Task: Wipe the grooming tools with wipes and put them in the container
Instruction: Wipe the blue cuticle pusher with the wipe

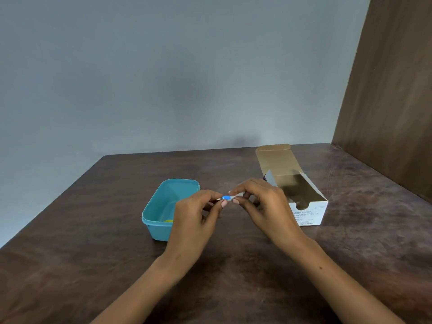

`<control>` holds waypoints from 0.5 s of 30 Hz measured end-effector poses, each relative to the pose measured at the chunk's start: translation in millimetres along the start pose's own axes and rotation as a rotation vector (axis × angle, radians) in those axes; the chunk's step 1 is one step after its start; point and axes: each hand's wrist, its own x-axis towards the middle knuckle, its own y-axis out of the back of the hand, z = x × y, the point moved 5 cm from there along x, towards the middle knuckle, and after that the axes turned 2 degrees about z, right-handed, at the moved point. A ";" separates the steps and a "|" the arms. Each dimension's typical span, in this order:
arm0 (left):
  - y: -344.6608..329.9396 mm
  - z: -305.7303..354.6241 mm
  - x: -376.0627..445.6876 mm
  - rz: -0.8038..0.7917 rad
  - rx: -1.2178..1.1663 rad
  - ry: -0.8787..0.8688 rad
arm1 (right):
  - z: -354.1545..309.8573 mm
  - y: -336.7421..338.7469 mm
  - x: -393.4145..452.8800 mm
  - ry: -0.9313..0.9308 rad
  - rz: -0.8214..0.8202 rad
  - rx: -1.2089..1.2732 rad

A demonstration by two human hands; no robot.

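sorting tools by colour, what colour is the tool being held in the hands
Blue tool, pinched between both hands, seen in the head view.

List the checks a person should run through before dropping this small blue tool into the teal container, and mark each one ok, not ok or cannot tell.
1. Tool held securely: the small blue tool is pinched by both the left hand and the right hand. Ok.
2. Wipe on the tool: something white shows at the right fingers, mostly hidden. Cannot tell.
3. Container open: the teal container has no lid on. Ok.
4. Room inside: only a yellow item shows at its near end. Ok.
5. Wipes at hand: the swab box stands open, contents in shadow. Cannot tell.
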 end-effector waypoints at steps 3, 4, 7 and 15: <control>1.1 -1.6 0.2 -0.014 -0.037 0.044 | -0.7 0.3 -0.2 0.009 0.002 -0.010; 1.5 -2.4 0.2 -0.015 -0.055 0.063 | -1.4 1.0 0.0 0.016 0.005 -0.021; 2.7 -5.7 0.5 -0.021 -0.127 0.139 | -5.3 2.1 0.5 0.046 0.005 -0.093; 5.2 -9.0 4.0 -0.041 -0.227 0.222 | -4.0 -1.6 2.8 0.052 -0.037 -0.194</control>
